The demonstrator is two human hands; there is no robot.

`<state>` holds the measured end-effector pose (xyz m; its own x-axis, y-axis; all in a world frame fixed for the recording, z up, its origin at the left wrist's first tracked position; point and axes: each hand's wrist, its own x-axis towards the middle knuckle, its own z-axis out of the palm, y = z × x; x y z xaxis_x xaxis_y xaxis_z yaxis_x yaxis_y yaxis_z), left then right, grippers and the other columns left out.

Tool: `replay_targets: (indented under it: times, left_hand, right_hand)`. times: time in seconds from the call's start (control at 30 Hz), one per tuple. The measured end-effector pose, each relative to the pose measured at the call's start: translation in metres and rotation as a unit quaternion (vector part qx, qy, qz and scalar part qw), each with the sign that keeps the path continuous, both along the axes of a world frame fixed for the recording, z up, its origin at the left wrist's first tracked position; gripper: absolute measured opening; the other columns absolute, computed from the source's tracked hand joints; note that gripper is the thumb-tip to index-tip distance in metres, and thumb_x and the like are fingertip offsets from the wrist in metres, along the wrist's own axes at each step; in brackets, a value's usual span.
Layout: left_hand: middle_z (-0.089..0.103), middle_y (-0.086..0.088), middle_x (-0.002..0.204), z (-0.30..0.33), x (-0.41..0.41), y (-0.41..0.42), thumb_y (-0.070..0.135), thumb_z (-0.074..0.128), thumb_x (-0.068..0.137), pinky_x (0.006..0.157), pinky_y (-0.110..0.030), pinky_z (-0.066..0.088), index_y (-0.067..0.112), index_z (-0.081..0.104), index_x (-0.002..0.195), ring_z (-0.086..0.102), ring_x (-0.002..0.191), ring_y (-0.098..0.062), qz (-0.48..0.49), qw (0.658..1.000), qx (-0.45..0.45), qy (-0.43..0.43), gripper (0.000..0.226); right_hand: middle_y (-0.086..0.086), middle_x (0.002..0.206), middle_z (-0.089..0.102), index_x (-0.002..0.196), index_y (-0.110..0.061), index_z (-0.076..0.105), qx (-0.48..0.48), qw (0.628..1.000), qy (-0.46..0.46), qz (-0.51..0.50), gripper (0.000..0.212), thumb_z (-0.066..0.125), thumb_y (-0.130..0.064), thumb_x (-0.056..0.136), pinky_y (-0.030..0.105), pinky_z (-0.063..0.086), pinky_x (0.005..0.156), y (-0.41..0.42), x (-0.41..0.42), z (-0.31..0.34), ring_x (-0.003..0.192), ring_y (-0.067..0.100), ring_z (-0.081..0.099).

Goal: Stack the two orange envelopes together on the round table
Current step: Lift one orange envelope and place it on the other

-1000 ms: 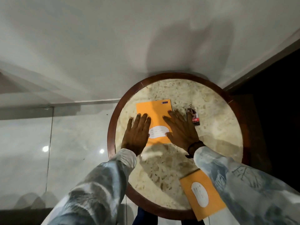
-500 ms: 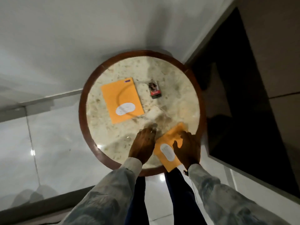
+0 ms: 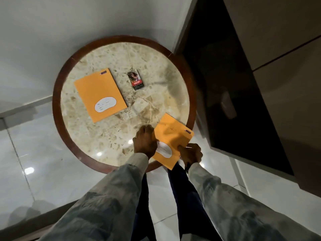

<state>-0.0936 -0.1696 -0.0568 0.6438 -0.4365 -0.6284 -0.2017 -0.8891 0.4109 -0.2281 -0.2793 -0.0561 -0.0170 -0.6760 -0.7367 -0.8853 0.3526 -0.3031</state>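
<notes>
Below you lies a glossy pale tiled floor [image 3: 43,153] that mirrors ceiling lights, and to your right stands a dark glass-fronted panel [image 3: 234,87]. Your worktop is a round slab of mottled beige polished stone set in a smooth dark brown wooden rim [image 3: 56,94]; fine cracks run across the stone near its middle. Your arms reach in from the bottom in loose, pale patterned fabric sleeves [image 3: 111,197]. On the left half of the worktop a flat rectangular orange paper envelope with a white oval label [image 3: 99,93] lies free, touched by nothing. A second orange paper envelope of the same kind [image 3: 172,136] sits well apart from it at the near right edge, its near corner hanging past the rim toward you. Your left hand [image 3: 145,143] covers that envelope's left edge, knuckles up and fingers curled close together over the paper beside the white oval. Your right hand [image 3: 192,153] takes the near right edge, with the thumb pressed on top of the paper and the other fingers tucked underneath, so you are pinching it. Smallest is a little dark rectangular card with a printed red band [image 3: 135,80], lying flat just right of the first envelope.
</notes>
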Motion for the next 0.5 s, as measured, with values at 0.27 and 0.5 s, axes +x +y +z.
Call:
replay_targets:
  times: [0.27, 0.5]
  left_hand:
    - [0.064, -0.010, 0.104, 0.018, 0.070, 0.035, 0.009, 0.076, 0.076, 0.075, -0.032, 0.044, 0.016, 0.057, 0.100, 0.063, 0.097, -0.034, 0.291, 0.948, -0.126, 0.017, 0.032]
    - [0.063, -0.015, 0.115, 0.005, 0.178, 0.093, 0.017, 0.080, 0.078, 0.083, -0.041, 0.053, 0.007, 0.056, 0.113, 0.063, 0.101, -0.035, 0.387, 0.913, -0.109, -0.073, 0.043]
  right_hand:
    - [0.013, 0.104, 0.077, 0.108, -0.009, 0.068, -0.135, 0.975, -0.119, 0.130, 0.029, 0.074, -0.021, 0.083, 0.037, 0.055, 0.079, 0.005, 0.117, 0.027, 0.098, 0.034, 0.070]
    - [0.014, 0.095, 0.073, 0.086, -0.013, 0.063, -0.128, 0.910, -0.216, 0.329, 0.015, 0.059, -0.003, 0.076, 0.025, 0.039, 0.065, 0.048, 0.274, 0.013, 0.087, 0.035, 0.066]
